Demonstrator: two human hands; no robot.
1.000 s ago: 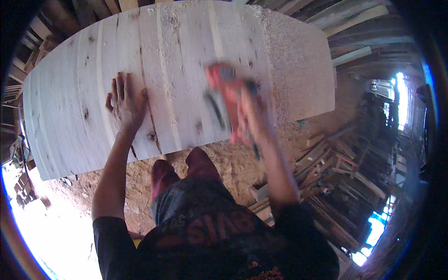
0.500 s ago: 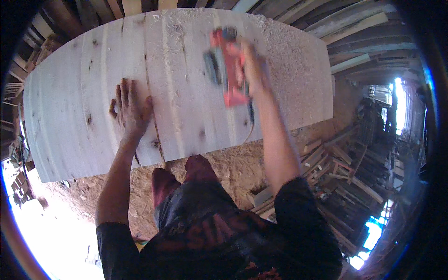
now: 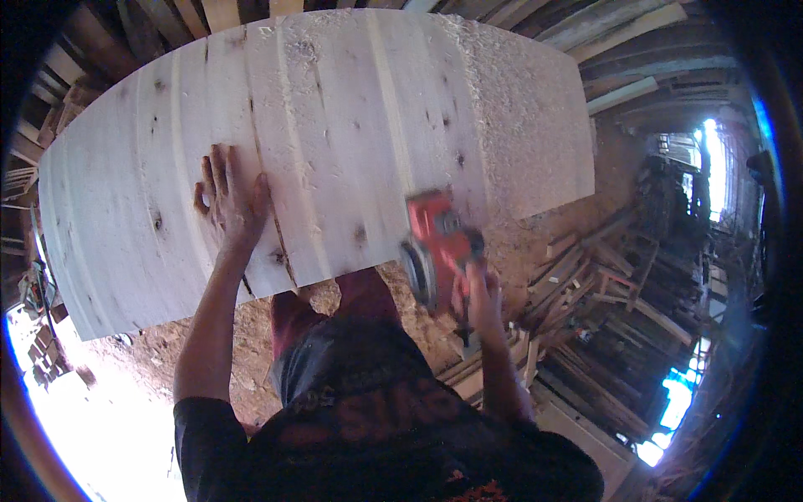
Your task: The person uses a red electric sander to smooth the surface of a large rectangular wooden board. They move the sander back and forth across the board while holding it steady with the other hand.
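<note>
A wide pale wooden panel (image 3: 351, 142) with knots and dark seams lies in front of me. My left hand (image 3: 232, 201) rests flat on its left part, fingers spread, beside a long dark crack. My right hand (image 3: 480, 294) is closed round the handle of a red electric hand planer (image 3: 441, 238) with a dark round part on its left side. The planer is at the panel's near edge, its front end over the wood and its rear out past the edge. Its underside is hidden, so I cannot tell whether it touches the wood.
Curly wood shavings (image 3: 531, 125) cover the panel's right part. Stacked planks (image 3: 627, 38) lie beyond it at the back right. Scrap lumber (image 3: 611, 289) is heaped on the floor to the right. Sawdust (image 3: 242, 335) covers the ground around my legs.
My right hand has drawn the planer from the panel's far part back to its near edge. A smoother strip shows where shavings lay. My left hand stays in place.
</note>
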